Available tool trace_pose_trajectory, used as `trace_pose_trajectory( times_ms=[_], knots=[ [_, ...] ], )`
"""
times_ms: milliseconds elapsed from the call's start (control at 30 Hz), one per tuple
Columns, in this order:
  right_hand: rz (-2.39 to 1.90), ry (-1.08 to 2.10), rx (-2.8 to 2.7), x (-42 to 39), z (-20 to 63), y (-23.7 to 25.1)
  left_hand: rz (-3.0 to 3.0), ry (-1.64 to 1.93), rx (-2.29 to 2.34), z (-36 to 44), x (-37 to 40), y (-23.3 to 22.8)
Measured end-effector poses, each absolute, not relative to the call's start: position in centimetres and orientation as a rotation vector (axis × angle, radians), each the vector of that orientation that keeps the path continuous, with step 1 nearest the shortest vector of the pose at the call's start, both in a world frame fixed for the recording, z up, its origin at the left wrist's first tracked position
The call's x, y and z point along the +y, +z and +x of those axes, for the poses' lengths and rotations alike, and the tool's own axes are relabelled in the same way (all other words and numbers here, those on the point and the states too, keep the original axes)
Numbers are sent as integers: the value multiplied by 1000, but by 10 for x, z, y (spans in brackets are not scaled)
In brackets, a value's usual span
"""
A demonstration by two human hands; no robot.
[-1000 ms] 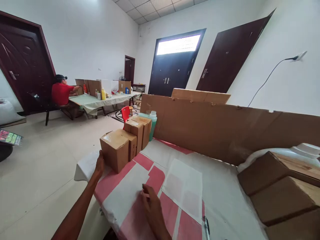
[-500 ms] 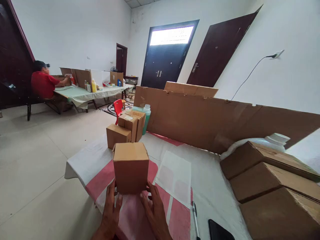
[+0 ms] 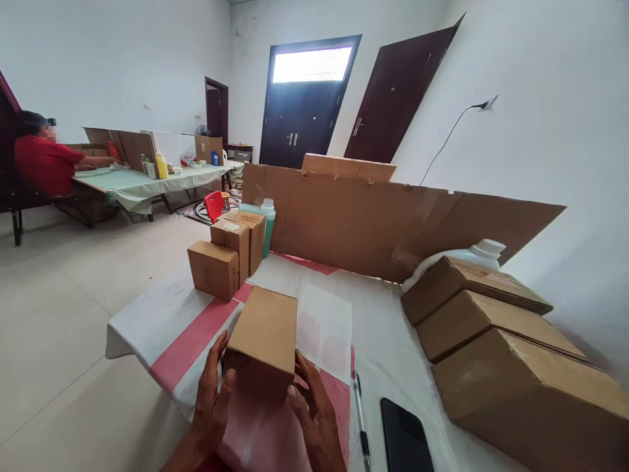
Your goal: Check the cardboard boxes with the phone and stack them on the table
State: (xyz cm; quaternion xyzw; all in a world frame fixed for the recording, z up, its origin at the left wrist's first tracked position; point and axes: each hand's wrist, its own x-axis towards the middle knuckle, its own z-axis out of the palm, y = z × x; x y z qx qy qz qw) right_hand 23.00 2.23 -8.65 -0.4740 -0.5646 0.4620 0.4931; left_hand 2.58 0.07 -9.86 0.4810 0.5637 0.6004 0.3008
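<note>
A small closed cardboard box [image 3: 265, 328] is between my two hands at the front of the table, its plain top toward me. My left hand [image 3: 210, 396] is against its left side, fingers along the edge and thumb near the front corner. On the other side, my right hand [image 3: 317, 413] grips the right side, thumb by the lower front corner. I cannot tell whether the box's bottom touches the cloth. Just beyond it lies a white sheet [image 3: 325, 321] on the red-and-white tablecloth [image 3: 184, 337].
Behind the held box, several cardboard boxes [image 3: 213, 269] stand beside a green jug [image 3: 268, 229]. A pen [image 3: 360, 413] and a black phone [image 3: 405, 436] lie at right, near larger boxes [image 3: 491, 380]. A cardboard panel [image 3: 339, 216] borders the back. A person [image 3: 44, 164] sits far left.
The box has turned and tipped, showing more of its top, with both hands staying on its sides. The view has shifted right, so the surroundings appear further left.
</note>
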Motion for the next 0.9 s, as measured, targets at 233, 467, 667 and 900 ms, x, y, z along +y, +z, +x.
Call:
trace_pose_trajectory(
  times_ms=[233,467,667,900],
  knots=[
    [-1056,985,-1328,49,247,-50,1485,1752,1317,25,20,-49],
    [-1046,1121,-1299,110,231,-55,1386,1751,1284,20,62,-63],
    [-1120,953,-1486,87,217,-35,1312,1690,1325,13,75,-50],
    [-1401,745,-1401,30,269,-44,1478,1304,972,5,109,-5]
  ],
)
